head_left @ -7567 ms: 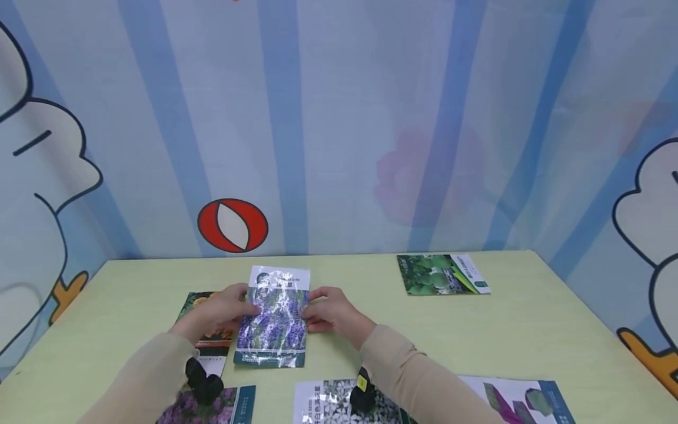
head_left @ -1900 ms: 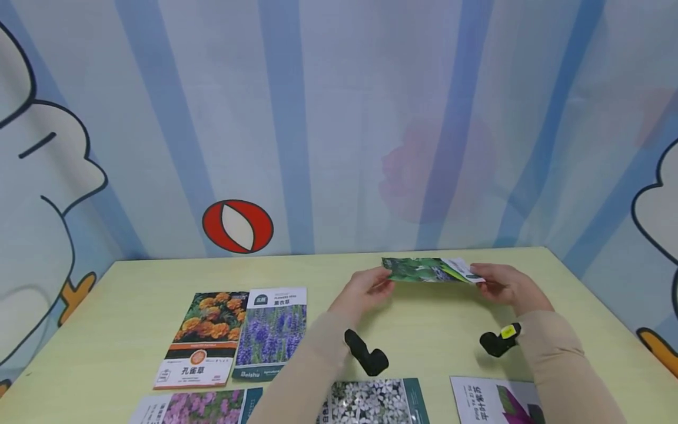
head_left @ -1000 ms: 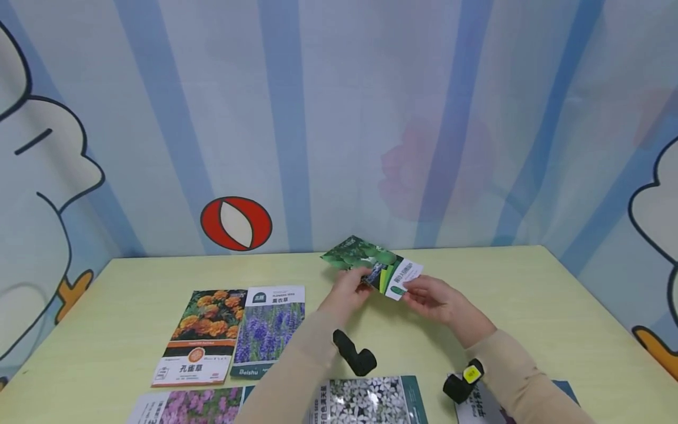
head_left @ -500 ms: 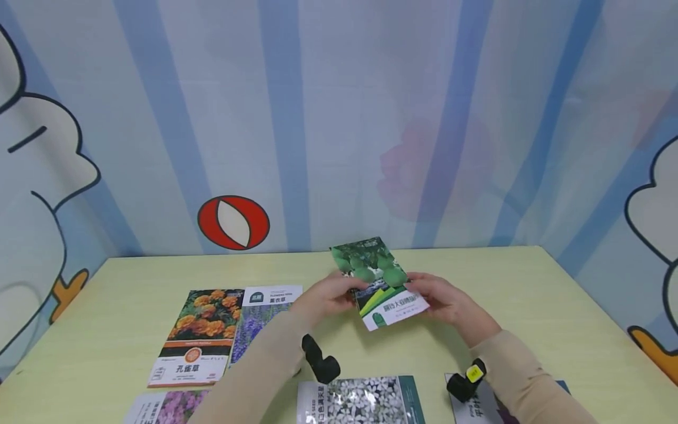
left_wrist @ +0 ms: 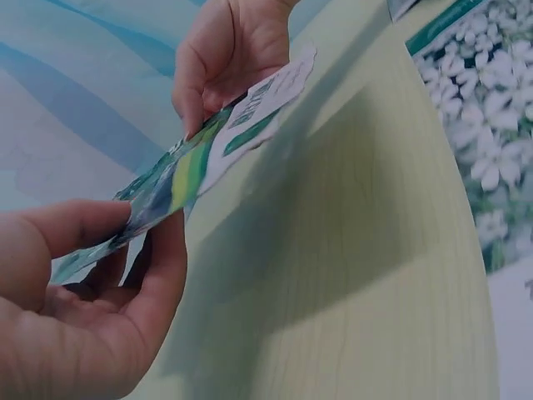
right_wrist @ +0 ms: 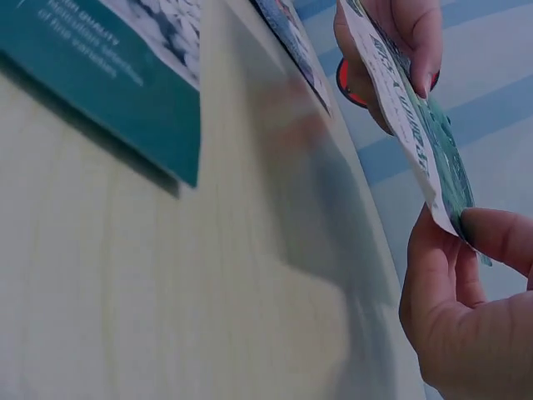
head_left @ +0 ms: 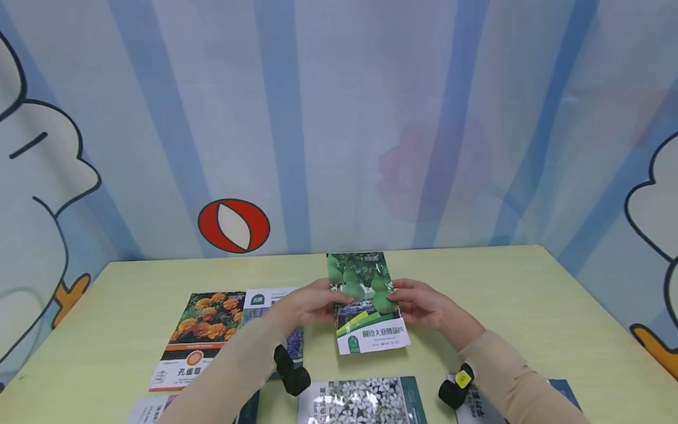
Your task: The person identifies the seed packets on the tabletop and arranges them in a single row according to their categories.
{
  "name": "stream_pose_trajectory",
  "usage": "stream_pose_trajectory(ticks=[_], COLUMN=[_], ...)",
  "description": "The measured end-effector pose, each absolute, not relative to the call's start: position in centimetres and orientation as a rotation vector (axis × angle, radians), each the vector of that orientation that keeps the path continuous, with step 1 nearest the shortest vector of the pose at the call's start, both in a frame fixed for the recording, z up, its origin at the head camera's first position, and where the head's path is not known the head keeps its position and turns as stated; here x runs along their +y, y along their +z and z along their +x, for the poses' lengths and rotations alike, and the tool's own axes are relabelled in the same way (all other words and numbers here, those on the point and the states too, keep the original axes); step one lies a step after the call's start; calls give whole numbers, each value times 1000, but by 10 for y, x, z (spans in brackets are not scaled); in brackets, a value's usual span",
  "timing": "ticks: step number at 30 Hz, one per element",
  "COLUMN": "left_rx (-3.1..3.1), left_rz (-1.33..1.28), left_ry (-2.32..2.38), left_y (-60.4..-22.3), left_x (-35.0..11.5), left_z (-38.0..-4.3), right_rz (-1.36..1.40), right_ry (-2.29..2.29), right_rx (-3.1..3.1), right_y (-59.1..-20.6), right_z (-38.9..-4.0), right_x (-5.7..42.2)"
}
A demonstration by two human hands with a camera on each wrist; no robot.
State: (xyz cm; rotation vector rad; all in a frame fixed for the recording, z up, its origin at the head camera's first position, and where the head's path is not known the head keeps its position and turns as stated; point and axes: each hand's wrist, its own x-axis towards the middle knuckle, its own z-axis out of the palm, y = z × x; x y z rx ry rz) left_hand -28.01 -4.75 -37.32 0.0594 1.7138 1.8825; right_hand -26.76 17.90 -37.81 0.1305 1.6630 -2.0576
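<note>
A green seed packet [head_left: 365, 294] printed with gourds hangs above the table, upright to the head view, its white label end toward me. My left hand [head_left: 311, 303] pinches its left edge, thumb on the front and fingers behind. On the opposite edge my right hand [head_left: 424, 303] pinches it the same way. In the left wrist view the packet [left_wrist: 187, 171] is seen nearly edge-on, with its shadow on the table below. The right wrist view also shows the packet [right_wrist: 416, 125] between both hands, raised off the surface.
Behind my left arm lie a marigold packet [head_left: 203, 330] and a partly covered lavender packet [head_left: 256, 297]. Along the near edge are a pink-flower packet [head_left: 145, 409], a white-flower packet [head_left: 365, 400] and a packet [head_left: 474, 406] under my right sleeve. A printed curtain [head_left: 349, 118] stands behind the table [head_left: 477, 271].
Both hands have lifted the gourd packet from the back right, brought it left and nearer, and turned its label end toward me. Earlier the lavender packet was set down beside the marigold packet.
</note>
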Motion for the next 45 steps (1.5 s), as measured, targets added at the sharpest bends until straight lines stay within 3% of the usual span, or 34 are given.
stream_pose_trajectory(ticks=[14,24,45], left_rx=[2010,2274,2520], left_rz=[-32,62,56], left_ry=[1809,1682,1549], left_y=[-382,-381,-384], left_x=[-85,-92,-101], left_z=[-292,-291,-292], right_rz=[212,129,138], right_ry=[-1804,-1515,-1457], right_rx=[1981,2376,2476], right_y=[-386,-385,-391], right_z=[-264,-261,-257], right_x=[154,132,116])
